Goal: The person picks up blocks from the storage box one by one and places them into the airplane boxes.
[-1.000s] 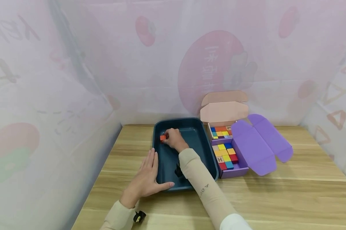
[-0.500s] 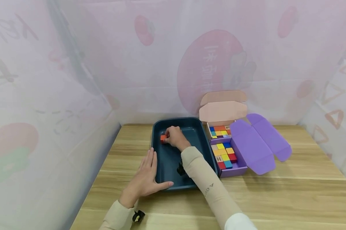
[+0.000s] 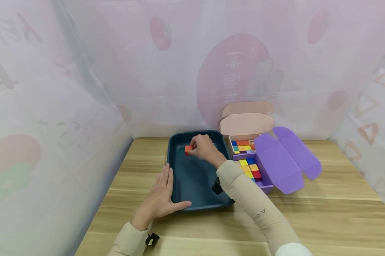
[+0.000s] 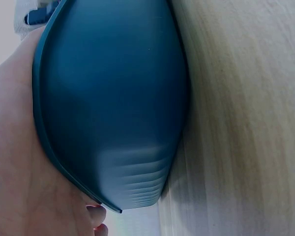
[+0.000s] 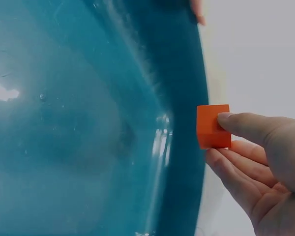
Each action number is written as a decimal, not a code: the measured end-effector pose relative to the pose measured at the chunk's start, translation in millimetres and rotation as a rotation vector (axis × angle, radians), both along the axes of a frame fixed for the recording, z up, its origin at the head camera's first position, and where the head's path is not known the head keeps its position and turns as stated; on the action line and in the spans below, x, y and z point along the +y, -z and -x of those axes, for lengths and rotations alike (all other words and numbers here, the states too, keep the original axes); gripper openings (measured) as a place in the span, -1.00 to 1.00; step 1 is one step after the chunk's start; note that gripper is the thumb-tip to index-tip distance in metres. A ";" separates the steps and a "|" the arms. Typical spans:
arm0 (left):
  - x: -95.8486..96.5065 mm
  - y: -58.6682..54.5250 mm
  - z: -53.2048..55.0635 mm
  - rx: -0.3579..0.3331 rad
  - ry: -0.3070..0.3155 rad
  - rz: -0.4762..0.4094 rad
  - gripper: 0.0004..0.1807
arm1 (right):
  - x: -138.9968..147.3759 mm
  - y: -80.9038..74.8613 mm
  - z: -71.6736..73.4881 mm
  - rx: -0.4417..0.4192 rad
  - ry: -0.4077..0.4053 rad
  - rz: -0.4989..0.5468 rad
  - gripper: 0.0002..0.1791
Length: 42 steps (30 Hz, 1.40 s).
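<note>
An orange-red cube block (image 3: 188, 150) is pinched between the thumb and fingers of my right hand (image 3: 205, 147), over the far part of a dark teal tray (image 3: 199, 205). In the right wrist view the block (image 5: 213, 126) shows plain faces, with the thumb on one side and fingers beneath. My left hand (image 3: 158, 195) rests along the tray's near left corner, its fingers straight on the left rim and its thumb over the front rim. From the left wrist, the palm (image 4: 19, 142) lies against the rim, above the tray's ribbed outer wall (image 4: 118, 98).
Right of the tray stands an open purple box (image 3: 267, 188) holding several coloured blocks (image 3: 250, 168), partly behind my right forearm. Behind it, an open pale pink box (image 3: 247, 124) also holds blocks. All stand on a wooden table (image 3: 333, 199), with printed cloth behind and at the sides.
My right hand has moved right and slightly away with the orange-red block, lifting it from near the tray's left side. My left hand has stayed at the tray corner.
</note>
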State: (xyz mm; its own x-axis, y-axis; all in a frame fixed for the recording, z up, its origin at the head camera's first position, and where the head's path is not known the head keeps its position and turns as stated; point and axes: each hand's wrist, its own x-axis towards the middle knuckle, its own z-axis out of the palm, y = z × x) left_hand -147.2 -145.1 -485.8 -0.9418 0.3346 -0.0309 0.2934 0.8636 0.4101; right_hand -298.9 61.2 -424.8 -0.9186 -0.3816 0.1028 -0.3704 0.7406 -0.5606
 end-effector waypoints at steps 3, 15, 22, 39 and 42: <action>-0.5 -1.1 0.7 0.001 0.003 -0.001 0.54 | 7.2 -9.3 -9.4 0.002 0.000 -0.001 -0.75; 1.1 0.1 3.9 0.013 0.012 0.001 0.55 | 40.4 -29.8 -44.9 0.025 0.020 0.015 -0.72; 2.5 -0.9 6.8 0.020 0.006 0.013 0.55 | 65.6 -36.3 -56.4 -0.008 0.053 0.057 -0.72; 1.9 4.6 7.0 0.035 0.014 -0.010 0.53 | 170.7 -44.1 -76.9 0.038 0.110 0.090 -0.74; 1.5 4.8 7.5 0.025 0.013 -0.002 0.54 | 190.5 -51.2 -79.8 0.031 0.108 0.078 -0.72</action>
State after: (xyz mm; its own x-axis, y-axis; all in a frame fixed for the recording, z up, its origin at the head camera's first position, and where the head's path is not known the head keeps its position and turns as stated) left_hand -154.7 -143.6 -490.5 -0.9380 0.3466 -0.0063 0.3147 0.8590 0.4039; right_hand -219.1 251.7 -373.6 -0.9498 -0.2704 0.1572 -0.3088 0.7317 -0.6077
